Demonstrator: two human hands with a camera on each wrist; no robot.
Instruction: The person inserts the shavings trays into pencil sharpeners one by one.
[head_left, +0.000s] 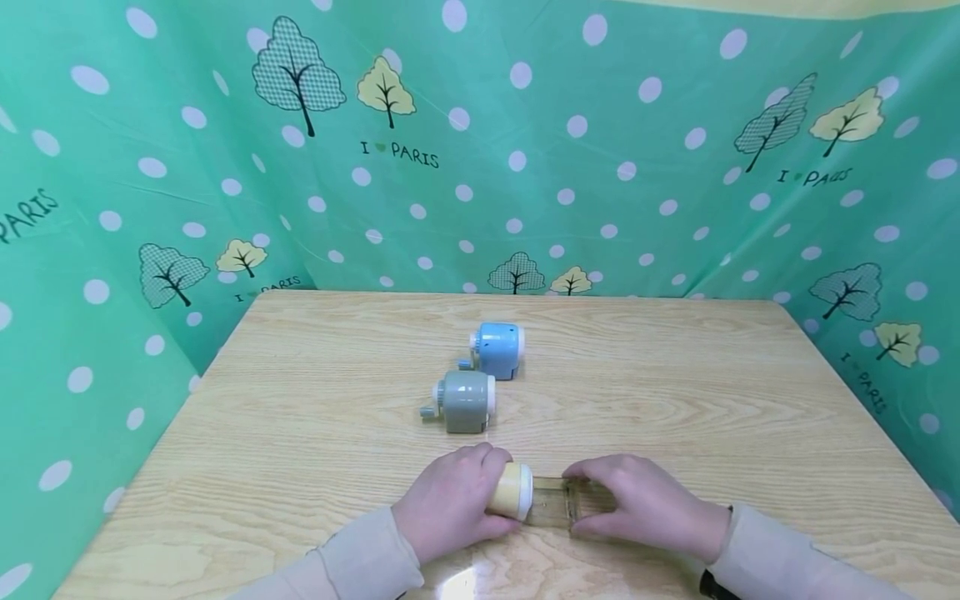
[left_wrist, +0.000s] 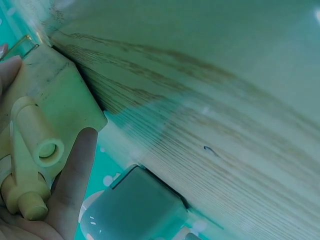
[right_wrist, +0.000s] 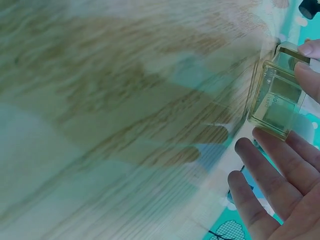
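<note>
My left hand point(head_left: 457, 504) grips a pale yellow crank pencil sharpener point(head_left: 512, 492) lying low over the table, its white end toward the right. In the left wrist view the sharpener's crank handle point(left_wrist: 42, 137) sits in the palm, with fingers along the body. From the sharpener's right side juts a clear, yellowish shavings drawer point(head_left: 551, 504). My right hand point(head_left: 648, 504) pinches the drawer's outer end between thumb and fingers. Seen from the right wrist, the see-through drawer point(right_wrist: 277, 102) lies between the thumb and fingertips, the other fingers spread beside it.
A grey crank sharpener point(head_left: 465, 402) stands just beyond my left hand, and a blue one point(head_left: 498, 350) stands farther back. Both have their cranks to the left. The wood-grain table point(head_left: 300, 392) ends at a green dotted curtain point(head_left: 420, 242) behind and at the sides.
</note>
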